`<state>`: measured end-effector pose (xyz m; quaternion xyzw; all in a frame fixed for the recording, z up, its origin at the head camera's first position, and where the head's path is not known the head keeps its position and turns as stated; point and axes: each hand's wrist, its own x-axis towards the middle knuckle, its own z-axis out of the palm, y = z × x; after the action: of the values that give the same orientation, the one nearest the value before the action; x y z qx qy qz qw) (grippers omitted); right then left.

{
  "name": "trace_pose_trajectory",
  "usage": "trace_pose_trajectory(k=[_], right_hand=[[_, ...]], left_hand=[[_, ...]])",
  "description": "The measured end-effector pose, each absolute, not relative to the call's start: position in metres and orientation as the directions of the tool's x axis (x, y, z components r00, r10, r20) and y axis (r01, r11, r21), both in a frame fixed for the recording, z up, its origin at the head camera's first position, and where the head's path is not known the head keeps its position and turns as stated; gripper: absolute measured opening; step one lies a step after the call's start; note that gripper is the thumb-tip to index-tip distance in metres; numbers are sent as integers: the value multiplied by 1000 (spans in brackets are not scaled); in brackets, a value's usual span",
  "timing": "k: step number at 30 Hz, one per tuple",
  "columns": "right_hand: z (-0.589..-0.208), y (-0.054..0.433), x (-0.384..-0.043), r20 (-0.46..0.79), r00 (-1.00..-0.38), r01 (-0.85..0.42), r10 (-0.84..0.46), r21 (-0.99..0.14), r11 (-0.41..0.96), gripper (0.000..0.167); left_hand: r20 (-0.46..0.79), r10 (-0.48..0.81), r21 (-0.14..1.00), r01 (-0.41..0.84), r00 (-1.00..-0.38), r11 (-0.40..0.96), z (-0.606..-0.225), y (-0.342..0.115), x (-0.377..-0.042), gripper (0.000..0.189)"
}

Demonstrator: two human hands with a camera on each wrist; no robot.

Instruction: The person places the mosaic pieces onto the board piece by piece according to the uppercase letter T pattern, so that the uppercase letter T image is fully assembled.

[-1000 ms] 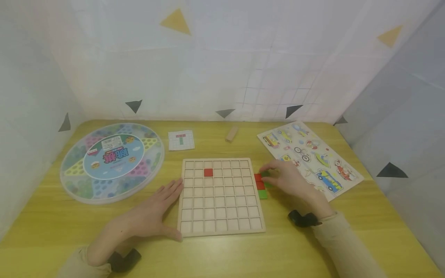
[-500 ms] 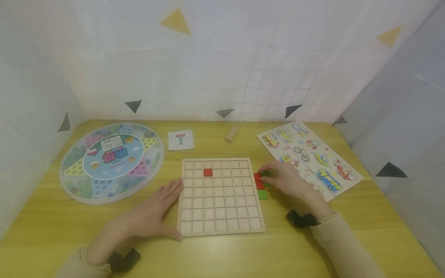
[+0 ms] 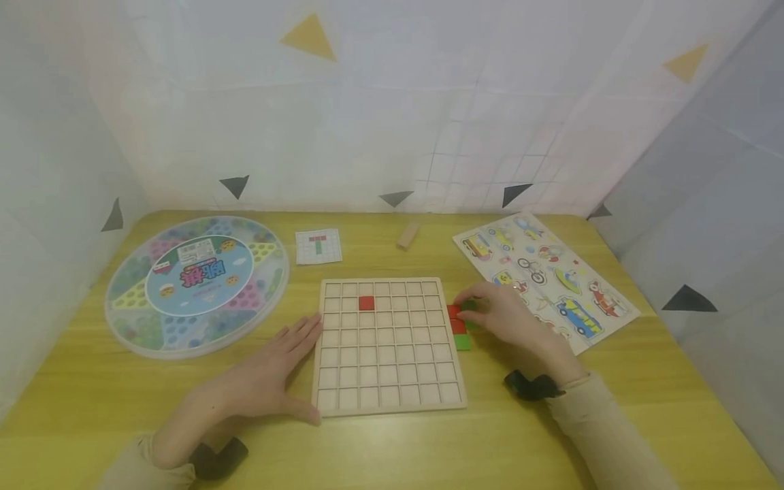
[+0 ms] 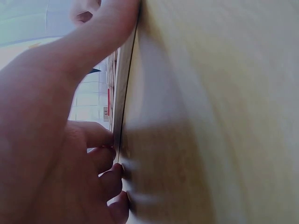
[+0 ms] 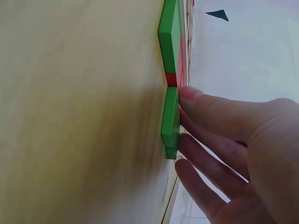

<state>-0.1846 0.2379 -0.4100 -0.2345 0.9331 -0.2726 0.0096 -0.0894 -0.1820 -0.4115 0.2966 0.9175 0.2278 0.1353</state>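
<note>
A wooden grid board (image 3: 392,357) lies flat, with one red tile (image 3: 366,303) seated in its second row. My left hand (image 3: 263,381) rests along the board's left edge, fingers spread and thumb at the near corner. Beyond the right edge sits a small cluster of red and green tiles. There my right hand (image 3: 511,313) bends thumb and forefinger about a loose red tile (image 3: 452,311). Another red tile (image 3: 459,327) and a green tile (image 3: 463,342) lie nearer me. In the right wrist view, green tiles (image 5: 170,116) stand beside the thumb; the fingertips partly hide the cluster.
A round Chinese checkers box (image 3: 199,289) lies at left. Behind the board are a card (image 3: 318,246) with a red and green T pattern and a small wooden block (image 3: 408,237). At right, a picture puzzle board (image 3: 539,265) extends under the right hand in the head view.
Almost nothing moves: both hands hold their places and the tiles stay put. The head view shifts very slightly.
</note>
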Motion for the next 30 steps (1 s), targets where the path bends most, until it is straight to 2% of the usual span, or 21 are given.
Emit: trace_pose_trajectory(k=[13, 30], right_hand=[[-414, 240, -186, 173, -862, -496, -477, -485, 720, 23], [-416, 240, -187, 177, -858, -500, -482, -501, 706, 22]], left_hand=[[-120, 604, 501, 477, -788, 722, -410, -181, -90, 132], [-122, 604, 497, 478, -788, 724, -411, -181, -90, 132]])
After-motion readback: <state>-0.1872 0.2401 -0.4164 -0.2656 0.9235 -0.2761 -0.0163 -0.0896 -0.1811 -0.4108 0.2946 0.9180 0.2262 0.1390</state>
